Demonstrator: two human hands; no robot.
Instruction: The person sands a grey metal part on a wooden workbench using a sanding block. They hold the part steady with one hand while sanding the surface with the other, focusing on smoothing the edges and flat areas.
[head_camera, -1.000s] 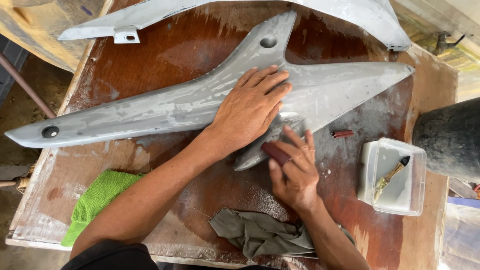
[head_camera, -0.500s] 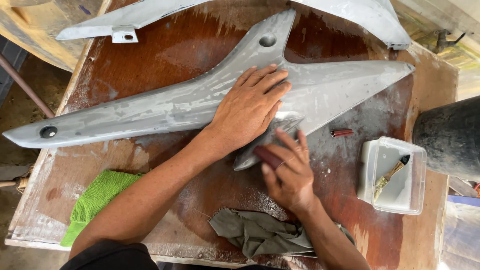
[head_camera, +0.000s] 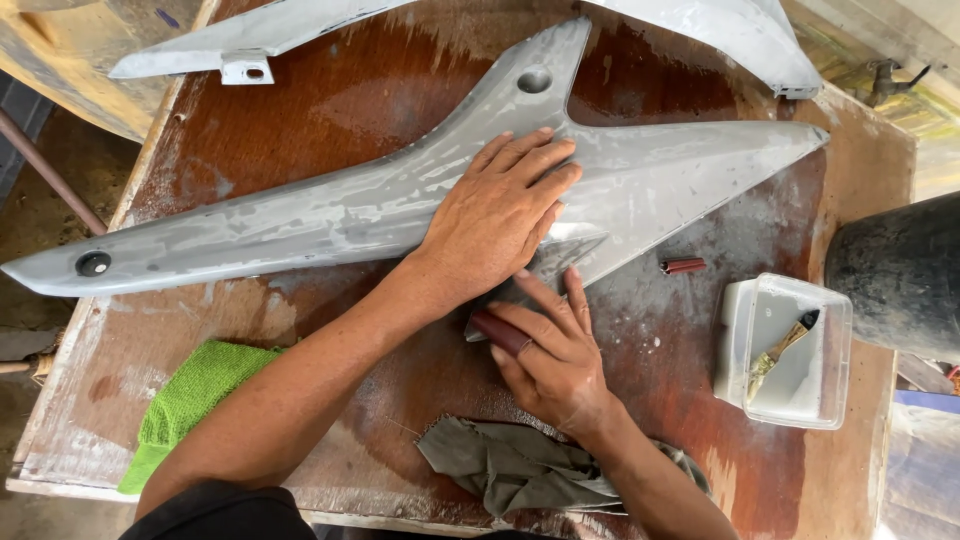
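Two hands are working on one long grey panel (head_camera: 300, 225). It is lying across the brown table (head_camera: 330, 110), with its long side running from left to right. One thin tip is pointing far left, and a wide pointed end is reaching right. A short tab of the panel is sticking down toward the person, near the middle.

The left hand (head_camera: 500, 215) is lying flat on the middle of the panel, fingers spread a little and pressing down, not gripping anything. The right hand (head_camera: 545, 350) is sitting just below it, right on that short tab, so it is the nearer hand to the tab. Its fingers are pressing a small dark red pad (head_camera: 497, 331) flat against the tab's edge.

A green cloth (head_camera: 190, 395) is lying at the table's near left. A grey rag (head_camera: 510, 465) is lying just under the right wrist. A clear tub (head_camera: 835, 345) with a brush (head_camera: 782, 350) inside is sitting well off to the right.
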